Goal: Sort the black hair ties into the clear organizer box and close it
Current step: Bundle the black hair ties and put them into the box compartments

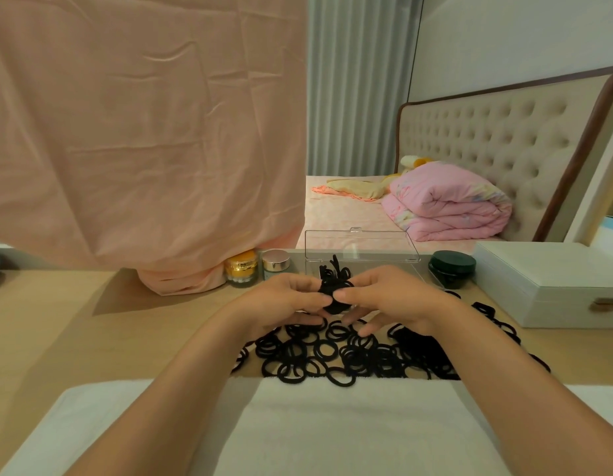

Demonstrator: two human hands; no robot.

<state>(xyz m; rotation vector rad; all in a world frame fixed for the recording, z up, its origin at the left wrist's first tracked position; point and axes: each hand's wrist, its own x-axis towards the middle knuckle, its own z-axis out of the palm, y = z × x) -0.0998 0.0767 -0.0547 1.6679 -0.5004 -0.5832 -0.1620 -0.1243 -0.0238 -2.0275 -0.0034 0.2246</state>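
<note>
Mid-sort: both hands, left (291,298) and right (384,297), met at frame centre, pinching a bundle of ties (334,286) before the open box (361,247). Next, probably drop it inside; the pile (349,355) remained below.

A tufted beige headboard (487,139) backs the bed (343,207), with grey curtains (356,84) beside a pale wall (518,32).

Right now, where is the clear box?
In the head view the clear box stands centre, lid up, just beyond the left hand and right hand holding hair ties, between a pink-lidded jar (left) and a dark green jar (right).
</note>
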